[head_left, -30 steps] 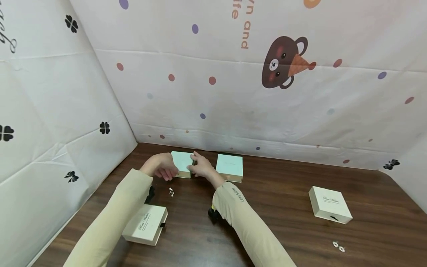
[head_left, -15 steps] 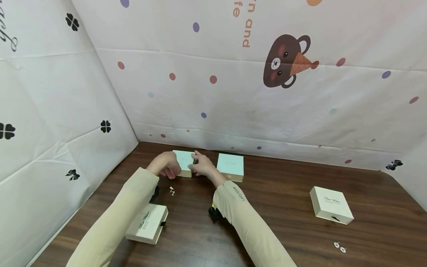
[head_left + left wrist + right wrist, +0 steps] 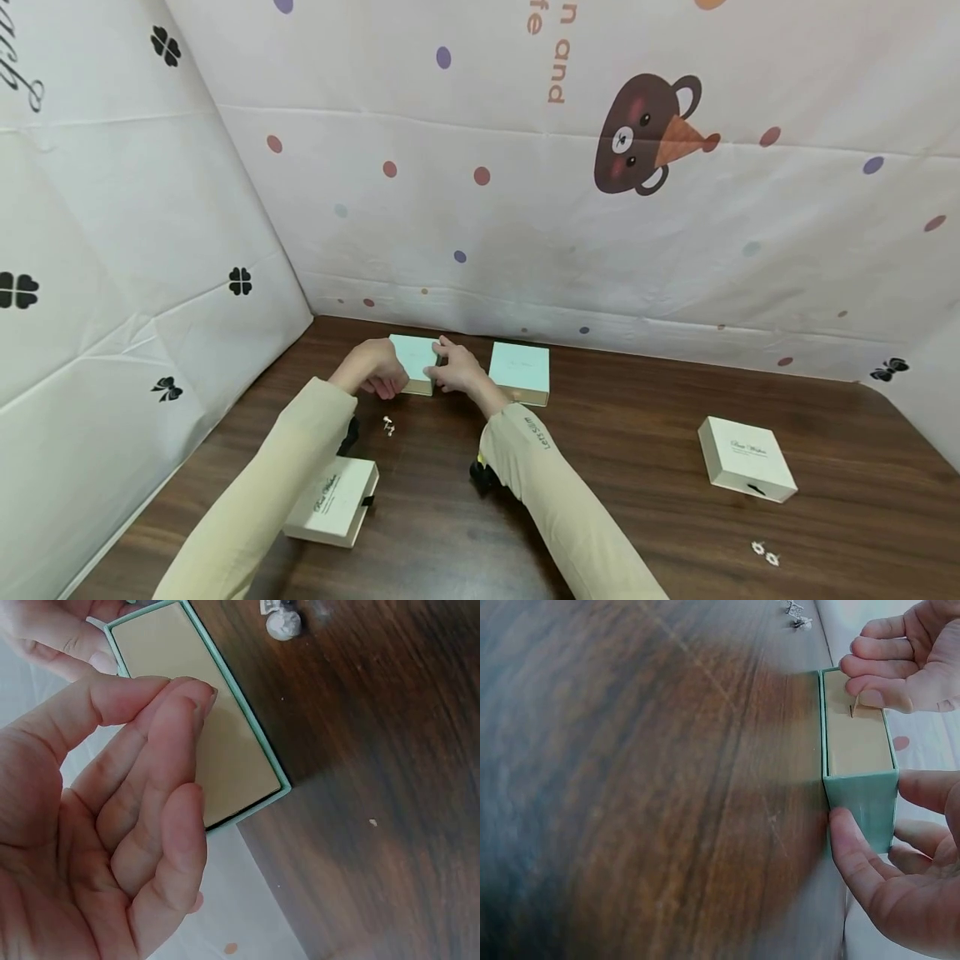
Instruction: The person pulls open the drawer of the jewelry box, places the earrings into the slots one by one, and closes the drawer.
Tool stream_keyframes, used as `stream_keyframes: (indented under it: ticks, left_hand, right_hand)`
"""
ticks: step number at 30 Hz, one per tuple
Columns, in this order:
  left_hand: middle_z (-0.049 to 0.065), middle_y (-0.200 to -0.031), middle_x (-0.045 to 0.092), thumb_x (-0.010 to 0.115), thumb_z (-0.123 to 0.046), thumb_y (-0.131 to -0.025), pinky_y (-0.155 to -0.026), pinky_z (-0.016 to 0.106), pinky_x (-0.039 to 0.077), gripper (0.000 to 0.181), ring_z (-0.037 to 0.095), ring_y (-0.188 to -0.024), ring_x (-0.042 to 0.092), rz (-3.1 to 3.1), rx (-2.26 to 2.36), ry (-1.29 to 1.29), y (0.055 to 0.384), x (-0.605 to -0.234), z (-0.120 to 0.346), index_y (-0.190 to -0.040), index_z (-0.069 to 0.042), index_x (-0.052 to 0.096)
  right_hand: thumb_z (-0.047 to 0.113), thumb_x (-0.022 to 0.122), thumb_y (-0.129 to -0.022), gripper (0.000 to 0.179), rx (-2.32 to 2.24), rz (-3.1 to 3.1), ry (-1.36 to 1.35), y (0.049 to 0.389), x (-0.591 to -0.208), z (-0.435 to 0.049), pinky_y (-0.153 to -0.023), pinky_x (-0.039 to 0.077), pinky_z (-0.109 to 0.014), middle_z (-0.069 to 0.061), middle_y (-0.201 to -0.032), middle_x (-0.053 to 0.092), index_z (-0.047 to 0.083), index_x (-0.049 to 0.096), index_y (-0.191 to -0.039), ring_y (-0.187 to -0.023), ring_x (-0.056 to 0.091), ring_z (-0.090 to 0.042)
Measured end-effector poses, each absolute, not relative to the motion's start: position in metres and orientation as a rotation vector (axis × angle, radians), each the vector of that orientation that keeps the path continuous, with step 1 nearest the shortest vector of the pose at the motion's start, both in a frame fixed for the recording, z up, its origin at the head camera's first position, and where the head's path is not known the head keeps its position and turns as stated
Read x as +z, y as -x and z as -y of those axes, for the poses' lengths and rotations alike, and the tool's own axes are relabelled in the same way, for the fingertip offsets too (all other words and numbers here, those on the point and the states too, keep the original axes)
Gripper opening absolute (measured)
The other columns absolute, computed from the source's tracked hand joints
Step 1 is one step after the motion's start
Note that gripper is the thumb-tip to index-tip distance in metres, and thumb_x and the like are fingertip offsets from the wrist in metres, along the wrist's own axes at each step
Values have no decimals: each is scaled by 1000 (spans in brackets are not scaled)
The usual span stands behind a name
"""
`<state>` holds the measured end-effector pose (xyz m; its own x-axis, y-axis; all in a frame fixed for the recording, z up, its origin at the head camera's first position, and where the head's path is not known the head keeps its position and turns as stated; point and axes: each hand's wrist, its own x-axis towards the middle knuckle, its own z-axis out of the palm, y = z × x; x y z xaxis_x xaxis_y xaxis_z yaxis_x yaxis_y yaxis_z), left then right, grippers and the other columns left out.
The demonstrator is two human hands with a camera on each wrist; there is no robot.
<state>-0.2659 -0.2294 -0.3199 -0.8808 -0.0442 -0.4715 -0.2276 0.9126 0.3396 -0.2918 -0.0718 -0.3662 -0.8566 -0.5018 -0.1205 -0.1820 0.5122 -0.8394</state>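
Observation:
A mint-green drawer box with a tan front stands at the back left of the table. At this front, my left hand pinches a thin pull tab between thumb and forefinger. The drawer face looks level with the sleeve's rim in the left wrist view. My right hand grips the sleeve's right end, with thumb and fingers on opposite sides of it. Small silvery pieces with a white bead, like earrings, lie on the wood in front of the box.
A second mint-green box stands just right of my right hand. One cream box sits under my left forearm; another cream box is far right, with two small white flower-like pieces before it. A printed cloth wall rises behind.
My left hand has moved slightly right, to the front of the mint-green box, and its fingers have drawn together. My right hand keeps its grip. The view has shifted a little.

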Motion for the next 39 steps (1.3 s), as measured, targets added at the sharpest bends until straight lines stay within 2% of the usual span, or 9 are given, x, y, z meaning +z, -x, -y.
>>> stream_keyframes:
  ticks: [14, 24, 39]
  left_hand:
    - [2, -61, 66, 61, -12, -72, -54, 28, 50, 13, 11, -54, 63, -2595, 627, 157, 258, -324, 235, -71, -5, 73]
    - [2, -59, 66, 62, -12, -71, -51, 26, 49, 13, 10, -53, 62, -2605, 656, 119, 248, -326, 240, -70, -5, 73]
    - [1, -58, 65, 64, -12, -72, -50, 25, 48, 12, 8, -52, 61, -2589, 712, 83, 243, -333, 246, -68, -5, 72]
  right_hand:
    - [14, 60, -89, 57, -1297, -2406, 554, 292, -366, 72, -60, 51, -25, -3, -151, 16, 7, 34, -140, -70, 58, -16]
    - [14, 58, -90, 57, -1307, -2379, 563, 291, -365, 71, -66, 52, -30, -2, -152, 14, 8, 32, -140, -81, 59, -28]
    - [14, 58, -90, 57, -1323, -2360, 533, 291, -366, 71, -68, 52, -31, 0, -152, 15, 9, 33, -140, -76, 58, -20]
